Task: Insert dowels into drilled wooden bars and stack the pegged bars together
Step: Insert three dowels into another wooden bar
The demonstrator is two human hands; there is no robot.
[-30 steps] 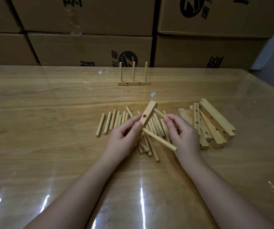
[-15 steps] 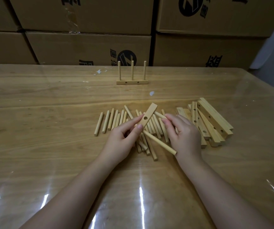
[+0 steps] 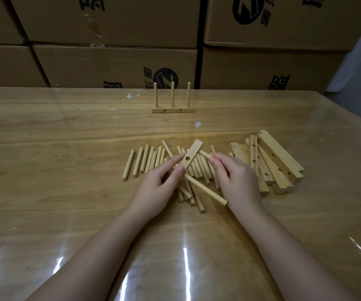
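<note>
Bar (image 3: 191, 156) gripped by left hand (image 3: 153, 190) | dowel (image 3: 204, 154) pinched by right hand (image 3: 238, 181) — maybe seated | loose dowels (image 3: 149, 158) crowd beneath

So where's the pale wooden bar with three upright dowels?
Head view: the pegged bar stands far centre of the table, before the cardboard boxes, beyond the loose dowels.

A wooden worktop (image 3: 44, 148) with pale grain lies under a clear glossy sheet (image 3: 327, 213), which catches white streaks of overhead light along the near edge. Small white scraps (image 3: 198, 124) lie toward the far edge. Behind that edge, brown cardboard boxes (image 3: 114, 61) are stacked in rows, printed with black logos (image 3: 165, 78) and sealed with clear tape (image 3: 94, 25). Past the far right corner shows a pale wall (image 3: 360, 51).
</note>
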